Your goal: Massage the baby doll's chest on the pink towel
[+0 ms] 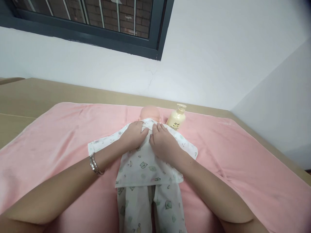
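A baby doll with a bald head (150, 112) lies stretched out, its face hidden from this angle. It wears a white printed shirt (149, 173) and matching trousers (167, 207), with the sleeves spread to both sides. My left hand (135, 134) rests on the upper part of the shirt just below the collar, its fingers laid over the cloth and the thumb pointing inward. Beside it my right hand (163, 142) lies flat on the cloth, fingers stretched toward the head. The two hands nearly meet at the middle.
The doll lies on a pink blanket (213, 161) over a wooden surface (43, 92). A pale yellow pump bottle (177, 118) stands right of the head. Behind are a white wall (206, 55) and a dark window frame (155, 42).
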Demonstrator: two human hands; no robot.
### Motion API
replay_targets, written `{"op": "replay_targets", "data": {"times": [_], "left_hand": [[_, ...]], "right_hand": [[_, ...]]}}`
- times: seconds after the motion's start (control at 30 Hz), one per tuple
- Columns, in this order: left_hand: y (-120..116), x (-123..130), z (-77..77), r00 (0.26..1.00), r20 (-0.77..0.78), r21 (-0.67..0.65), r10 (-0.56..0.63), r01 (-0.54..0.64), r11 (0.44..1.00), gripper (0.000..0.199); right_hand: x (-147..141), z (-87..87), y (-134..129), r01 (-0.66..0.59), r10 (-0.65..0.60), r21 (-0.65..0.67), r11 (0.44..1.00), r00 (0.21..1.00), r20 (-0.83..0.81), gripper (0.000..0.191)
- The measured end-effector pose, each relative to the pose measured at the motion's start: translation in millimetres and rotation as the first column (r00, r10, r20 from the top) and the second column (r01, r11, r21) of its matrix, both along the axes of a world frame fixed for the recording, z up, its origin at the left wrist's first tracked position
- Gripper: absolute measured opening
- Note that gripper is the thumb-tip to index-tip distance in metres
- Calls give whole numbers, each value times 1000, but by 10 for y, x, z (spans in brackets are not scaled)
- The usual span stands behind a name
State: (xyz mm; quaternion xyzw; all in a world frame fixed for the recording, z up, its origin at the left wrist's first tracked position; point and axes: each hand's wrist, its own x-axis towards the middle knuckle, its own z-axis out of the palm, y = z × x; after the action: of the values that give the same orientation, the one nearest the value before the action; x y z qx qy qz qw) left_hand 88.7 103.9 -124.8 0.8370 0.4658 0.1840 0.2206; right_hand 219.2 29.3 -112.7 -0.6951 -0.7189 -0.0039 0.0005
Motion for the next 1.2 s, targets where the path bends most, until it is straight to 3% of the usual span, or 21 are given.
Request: {"op": "replay_targets", "data": {"times": [0.13,0.23,0.37,0.43,0.6,0.8,1.2], "left_hand": [[37,27,-58,1000,-1,44,18,-18,999,36],[-70,42,-118,995,-100,167,19,-2,986,45],[-189,25,-153,967,-244,351,-67,153,924,49],[-173,16,-146,970,-219,341,-105,177,924,44],[-24,36,-129,999,-28,123,22,-19,992,39],[-15,58,-176,999,1,158,46,-46,986,42],[-46,76,-193,990,-71,231,121,-102,968,37]], "right_hand": [[45,18,13,-52,53,26,998,998,-39,53],[174,-27,160,-20,27,58,998,993,-118,50],[260,-102,277,-25,34,82,996,993,-110,49],[225,-120,239,-26,34,93,995,995,-95,50],[85,-102,88,-35,40,164,986,999,-27,45],[203,-117,231,31,0,173,984,985,-175,29],[204,-222,286,82,-59,229,970,993,-105,31]]}}
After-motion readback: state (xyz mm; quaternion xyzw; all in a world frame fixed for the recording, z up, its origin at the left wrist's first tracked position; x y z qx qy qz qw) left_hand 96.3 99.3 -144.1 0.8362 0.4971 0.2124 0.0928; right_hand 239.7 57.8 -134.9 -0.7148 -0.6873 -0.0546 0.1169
